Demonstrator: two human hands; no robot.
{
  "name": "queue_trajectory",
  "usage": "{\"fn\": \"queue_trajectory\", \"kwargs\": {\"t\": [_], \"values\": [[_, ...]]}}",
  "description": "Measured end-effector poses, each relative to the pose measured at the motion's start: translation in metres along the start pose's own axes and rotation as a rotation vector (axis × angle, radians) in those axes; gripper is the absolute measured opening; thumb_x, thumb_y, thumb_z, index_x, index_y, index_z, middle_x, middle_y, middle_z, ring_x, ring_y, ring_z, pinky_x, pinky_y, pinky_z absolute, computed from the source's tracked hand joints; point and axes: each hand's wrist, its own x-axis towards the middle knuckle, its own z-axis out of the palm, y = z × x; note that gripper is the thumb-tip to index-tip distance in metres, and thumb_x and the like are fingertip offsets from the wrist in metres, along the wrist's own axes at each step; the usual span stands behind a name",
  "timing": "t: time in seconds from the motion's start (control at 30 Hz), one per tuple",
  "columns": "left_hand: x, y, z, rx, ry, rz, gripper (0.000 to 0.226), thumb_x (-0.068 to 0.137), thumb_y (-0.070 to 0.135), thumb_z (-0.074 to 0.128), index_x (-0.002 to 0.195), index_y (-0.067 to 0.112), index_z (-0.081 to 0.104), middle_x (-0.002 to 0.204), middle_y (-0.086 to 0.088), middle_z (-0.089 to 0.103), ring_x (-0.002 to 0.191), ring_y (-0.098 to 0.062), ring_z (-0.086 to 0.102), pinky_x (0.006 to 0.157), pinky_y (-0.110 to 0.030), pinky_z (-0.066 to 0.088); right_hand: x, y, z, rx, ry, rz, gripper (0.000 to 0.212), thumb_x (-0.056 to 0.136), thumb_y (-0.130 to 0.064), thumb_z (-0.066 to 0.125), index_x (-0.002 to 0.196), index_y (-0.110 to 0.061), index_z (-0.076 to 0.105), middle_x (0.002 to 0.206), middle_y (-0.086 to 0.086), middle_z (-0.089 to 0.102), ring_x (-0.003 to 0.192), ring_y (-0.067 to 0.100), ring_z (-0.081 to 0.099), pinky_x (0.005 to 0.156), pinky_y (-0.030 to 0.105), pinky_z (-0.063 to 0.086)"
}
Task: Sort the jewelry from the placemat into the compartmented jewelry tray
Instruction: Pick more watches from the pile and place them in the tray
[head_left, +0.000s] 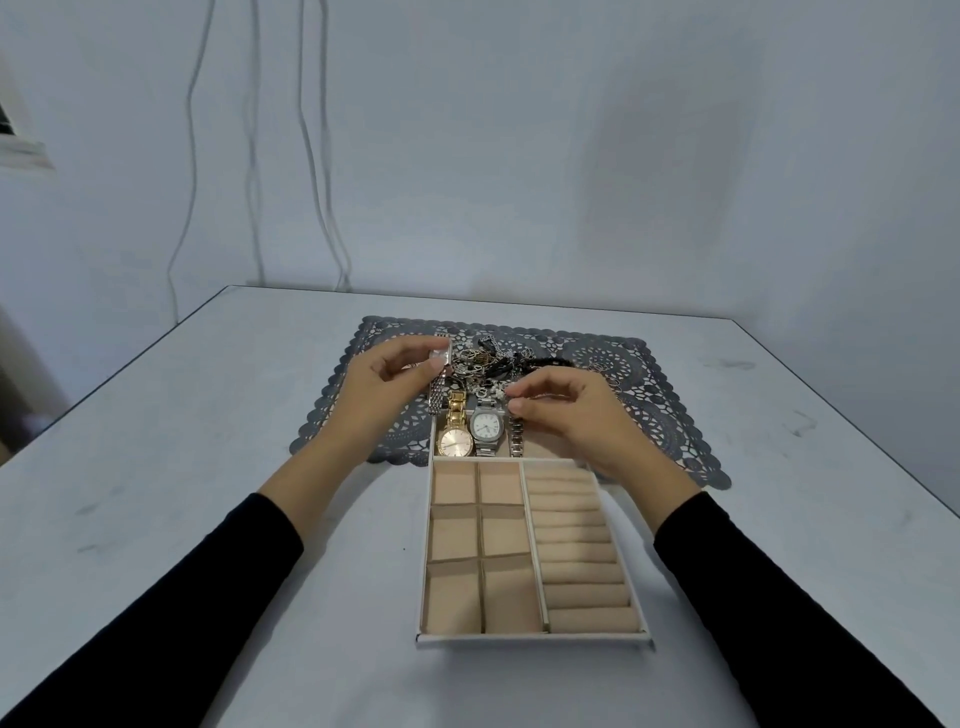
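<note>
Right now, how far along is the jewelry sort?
Done: a gold watch and a silver watch lie in the far compartment of the tray.
In hand: the left hand holds a third watch; the right hand seems to pinch a steel band over that compartment.
Left: the tangled pile on the placemat; the square cells and ring rolls hold nothing yet.

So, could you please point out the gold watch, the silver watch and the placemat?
gold watch (455, 441), head view, its dial.
silver watch (487, 423), head view, its white dial.
placemat (665, 395), head view, bare lace.
</note>
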Motion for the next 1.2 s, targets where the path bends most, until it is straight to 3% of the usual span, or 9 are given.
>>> {"fn": "queue_trajectory", "kwargs": {"t": [0.3,0.53,0.63,0.77,0.97,1.07,1.2], "values": [[-0.0017,-0.0017,-0.0019,0.026,-0.007,-0.015,0.021,0.087,0.014,0.071,0.105,0.024,0.073,0.099,0.004,0.075,0.089,-0.007,0.068,0.078,-0.019,0.054,-0.0013,0.0001,0.0007,-0.058,-0.011,0.077,0.013,0.079,0.007,0.070,0.091,0.001,0.069,0.085,0.010,0.071,0.076,0.016,0.070,0.068,0.025,0.059],[-0.0054,0.0003,0.0006,0.042,-0.013,-0.013,0.020,0.087,0.014,0.070,0.104,0.024,0.073,0.099,0.001,0.075,0.087,-0.010,0.066,0.081,-0.023,0.055,0.0000,0.0028,-0.0047,-0.171,-0.012,0.110,0.012,0.085,0.005,0.065,0.088,-0.005,0.071,0.067,0.002,0.067,0.067,0.018,0.063,0.077,0.037,0.057],[-0.0052,-0.0003,-0.0002,0.040,-0.017,-0.023,0.020,0.087,0.014,0.071,0.103,0.025,0.073,0.099,0.002,0.075,0.088,-0.013,0.066,0.082,-0.027,0.055,0.0013,0.0042,-0.0038,-0.242,0.007,0.095,0.014,0.084,0.002,0.067,0.084,-0.011,0.073,0.074,0.006,0.070,0.071,0.022,0.065,0.084,0.051,0.055],[-0.0056,-0.0006,-0.0004,0.048,-0.019,-0.026,0.020,0.087,0.014,0.071,0.104,0.024,0.073,0.100,0.002,0.075,0.090,-0.012,0.067,0.081,-0.025,0.056,0.0019,0.0070,-0.0028,-0.330,0.023,0.046,0.020,0.082,-0.003,0.070,0.078,-0.022,0.075,0.085,0.011,0.071,0.080,0.036,0.068,0.078,0.061,0.054],[-0.0073,-0.0003,0.0012,0.051,-0.031,-0.023,0.021,0.088,0.011,0.069,0.104,0.023,0.072,0.096,0.008,0.075,0.089,-0.005,0.069,0.077,-0.018,0.054,0.0005,0.0074,-0.0018,-0.304,0.015,0.037,0.017,0.082,0.000,0.070,0.081,-0.017,0.075,0.084,0.009,0.071,0.077,0.021,0.067,0.080,0.048,0.058],[-0.0078,0.0002,0.0019,0.041,-0.026,-0.023,0.022,0.088,0.010,0.069,0.105,0.022,0.072,0.094,0.009,0.075,0.088,-0.005,0.069,0.076,-0.016,0.053,-0.0005,0.0068,0.0003,-0.292,0.033,0.047,0.015,0.081,0.000,0.071,0.082,-0.015,0.075,0.086,0.010,0.072,0.075,0.022,0.068,0.078,0.043,0.059],[-0.0070,-0.0005,0.0004,0.023,-0.011,-0.031,0.022,0.088,0.010,0.068,0.108,0.019,0.072,0.097,0.004,0.075,0.087,-0.006,0.068,0.075,-0.016,0.053,-0.0002,0.0066,0.0003,-0.267,0.058,0.061,0.015,0.082,0.001,0.070,0.084,-0.012,0.075,0.085,0.009,0.069,0.071,0.019,0.068,0.062,0.025,0.057]]}}
